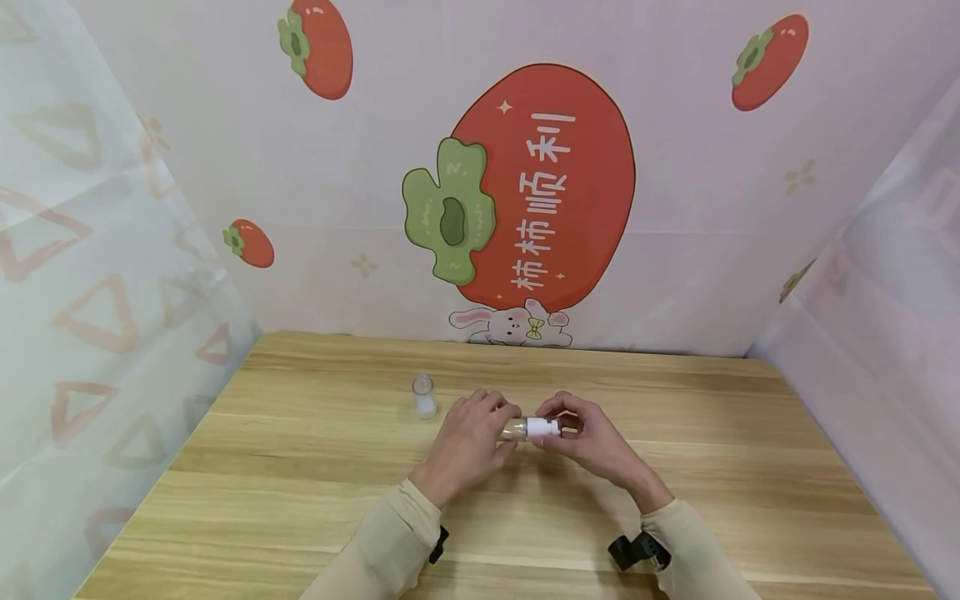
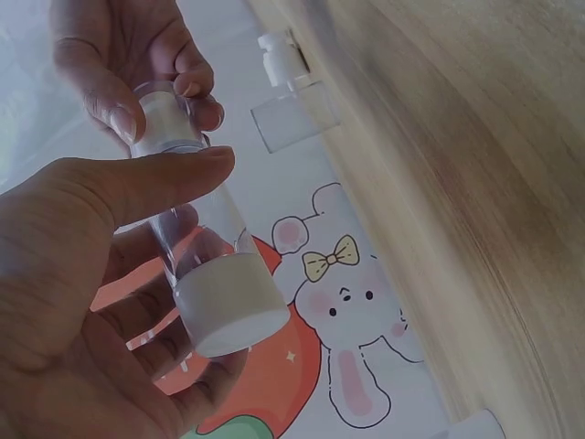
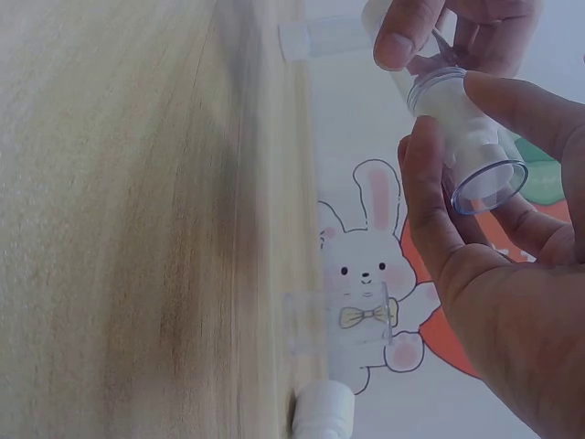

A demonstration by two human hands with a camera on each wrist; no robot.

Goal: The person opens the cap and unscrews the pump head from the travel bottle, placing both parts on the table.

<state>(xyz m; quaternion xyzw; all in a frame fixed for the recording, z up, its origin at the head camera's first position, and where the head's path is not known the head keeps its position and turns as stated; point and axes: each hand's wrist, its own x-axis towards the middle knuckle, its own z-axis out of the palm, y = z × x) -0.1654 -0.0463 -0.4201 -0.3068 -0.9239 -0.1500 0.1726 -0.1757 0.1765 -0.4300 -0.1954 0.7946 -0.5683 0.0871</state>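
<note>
Both hands hold one clear cylindrical bottle (image 1: 538, 427) just above the wooden table, lying nearly level in the head view. My left hand (image 1: 472, 437) wraps its thumb and fingers around the clear body, near the white base (image 2: 233, 306). At the other end, my right hand (image 1: 592, 437) pinches the white collar and top (image 3: 462, 128) between thumb and fingers. A clear cap (image 3: 494, 183) covers this white top. In the left wrist view, the fingers of the right hand (image 2: 137, 64) sit around that capped end. The contact under the fingers is partly hidden.
Another small clear bottle (image 1: 423, 396) with white inside its lower part stands left of the hands on the wooden table (image 1: 300, 467). The wrist views show a loose clear cylinder (image 3: 338, 320) beside a white piece (image 3: 324, 410). A printed cloth (image 1: 675, 275) hangs behind.
</note>
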